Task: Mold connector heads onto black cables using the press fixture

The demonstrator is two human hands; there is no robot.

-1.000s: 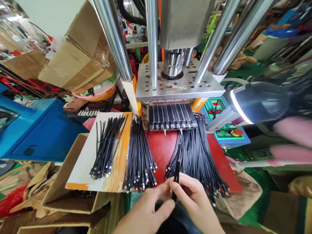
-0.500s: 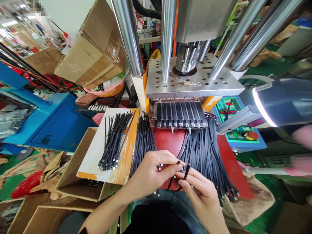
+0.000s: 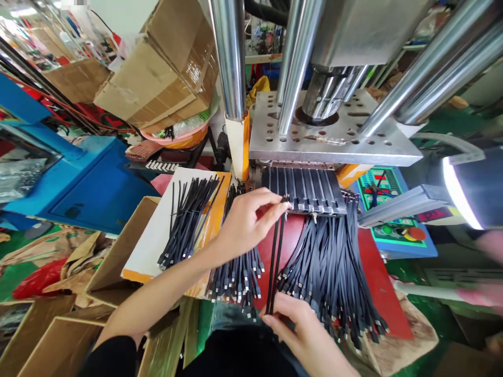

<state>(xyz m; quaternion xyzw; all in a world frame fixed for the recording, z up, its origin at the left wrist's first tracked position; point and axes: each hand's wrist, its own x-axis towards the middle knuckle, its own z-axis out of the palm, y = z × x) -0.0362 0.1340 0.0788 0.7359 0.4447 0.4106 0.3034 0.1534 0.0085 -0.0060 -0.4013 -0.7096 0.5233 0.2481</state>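
My left hand [image 3: 255,214] pinches the upper end of a black cable [image 3: 275,256] at the front edge of the slotted metal fixture [image 3: 306,188]. Lower down, near my lap, my right hand [image 3: 293,317] holds the other end of that cable, which hangs in two parallel strands between the hands. A bundle of black cables [image 3: 334,262] fans out over the red surface [image 3: 387,277] on the right. Another bundle [image 3: 239,272] lies beneath and beside my left forearm. More black cables [image 3: 188,220] rest on the white board [image 3: 145,251].
Above and behind the fixture stand a thick metal plate [image 3: 334,149] and steel columns. A control panel [image 3: 396,209] and a bright ring lamp [image 3: 463,193] are at the right. Open cardboard boxes [image 3: 121,256] and a blue machine [image 3: 90,183] are at the left.
My left hand has moved up to the fixture's front edge, and my right hand has moved down and left. The cable is now stretched between them. The camera view has shifted slightly.
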